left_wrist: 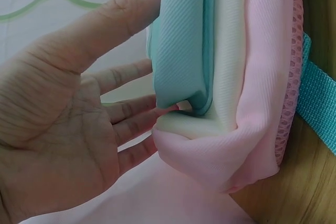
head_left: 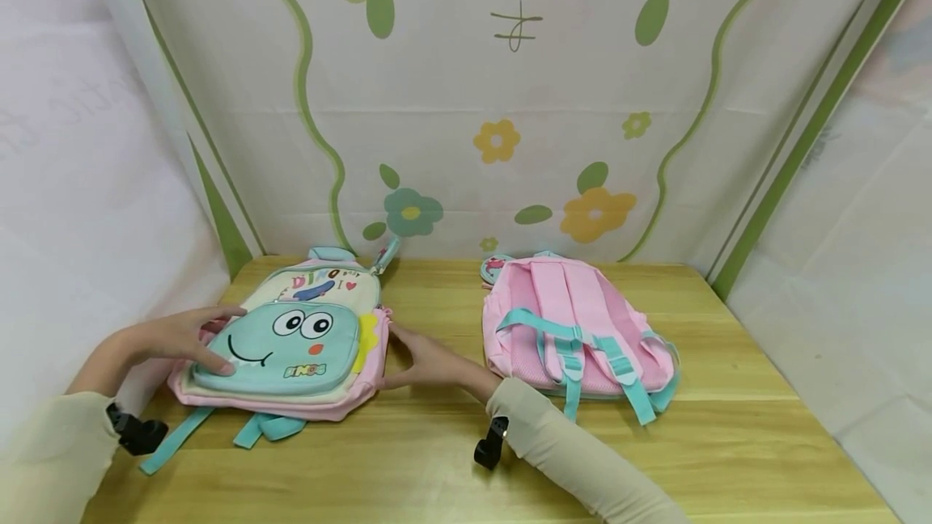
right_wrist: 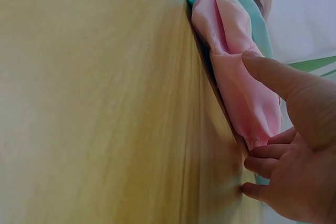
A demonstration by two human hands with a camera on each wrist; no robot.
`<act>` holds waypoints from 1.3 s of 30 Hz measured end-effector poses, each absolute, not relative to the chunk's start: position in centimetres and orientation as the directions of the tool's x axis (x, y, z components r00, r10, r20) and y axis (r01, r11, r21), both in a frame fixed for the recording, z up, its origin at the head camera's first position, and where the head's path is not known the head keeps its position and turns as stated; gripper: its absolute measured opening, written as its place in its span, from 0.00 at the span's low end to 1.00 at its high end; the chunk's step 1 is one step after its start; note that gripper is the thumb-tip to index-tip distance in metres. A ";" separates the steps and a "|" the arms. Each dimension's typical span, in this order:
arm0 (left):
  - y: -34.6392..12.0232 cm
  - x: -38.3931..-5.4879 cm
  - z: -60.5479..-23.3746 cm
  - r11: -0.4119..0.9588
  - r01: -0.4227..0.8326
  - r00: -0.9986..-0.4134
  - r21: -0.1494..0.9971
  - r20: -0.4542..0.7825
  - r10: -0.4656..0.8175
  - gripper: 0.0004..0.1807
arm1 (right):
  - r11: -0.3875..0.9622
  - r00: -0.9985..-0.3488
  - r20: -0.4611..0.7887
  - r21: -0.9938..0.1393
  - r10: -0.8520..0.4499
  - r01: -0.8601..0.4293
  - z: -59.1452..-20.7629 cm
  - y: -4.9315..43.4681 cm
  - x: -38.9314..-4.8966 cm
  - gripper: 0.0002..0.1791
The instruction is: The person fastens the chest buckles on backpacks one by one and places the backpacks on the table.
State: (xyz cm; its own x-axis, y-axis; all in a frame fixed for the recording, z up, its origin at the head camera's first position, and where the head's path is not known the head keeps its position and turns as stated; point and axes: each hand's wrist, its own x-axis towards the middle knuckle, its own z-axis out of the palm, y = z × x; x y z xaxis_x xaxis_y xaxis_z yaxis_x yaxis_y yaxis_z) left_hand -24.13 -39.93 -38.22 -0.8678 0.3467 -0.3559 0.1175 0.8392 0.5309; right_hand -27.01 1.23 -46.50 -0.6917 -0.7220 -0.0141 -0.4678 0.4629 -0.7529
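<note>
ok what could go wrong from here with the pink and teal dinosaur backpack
The pink and teal dinosaur backpack might slip if lifted now: the left hand and right hand are at its sides, fingers not wrapped round it. Its trailing teal webbing straps could snag. The cream-sleeved right forearm looks close to the pink mesh-backed backpack, so a sideways swing might bump it.

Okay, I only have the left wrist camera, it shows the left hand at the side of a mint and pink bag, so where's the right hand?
Observer: In the head view, the right hand is at the opposite side of that same backpack.
Operator: Anything else nearby?
Observer: Yes, a second backpack lies off to the right.
Operator: Which way up?
Observer: Its back faces up, with the shoulder straps showing.
</note>
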 end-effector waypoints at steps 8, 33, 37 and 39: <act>-40.0 -24.4 -38.7 0.823 0.125 -0.855 0.554 -0.360 0.372 0.54 | 0.501 -0.708 -0.057 -0.746 -0.704 -0.439 -46.3 1.3 -26.4 0.59; -38.6 -24.5 -38.4 0.790 0.051 -0.807 0.611 -0.440 0.393 0.53 | 0.403 -0.713 -0.024 -0.838 -0.701 -0.368 -46.2 3.7 -26.8 0.58; -38.2 -24.5 -38.3 0.775 0.068 -0.792 0.629 -0.439 0.426 0.53 | 0.350 -0.719 -0.015 -0.881 -0.695 -0.320 -46.0 4.3 -27.0 0.57; -38.0 -24.5 -38.3 0.767 0.073 -0.783 0.637 -0.440 0.440 0.53 | 0.327 -0.721 0.000 -0.891 -0.693 -0.315 -45.9 4.7 -27.1 0.57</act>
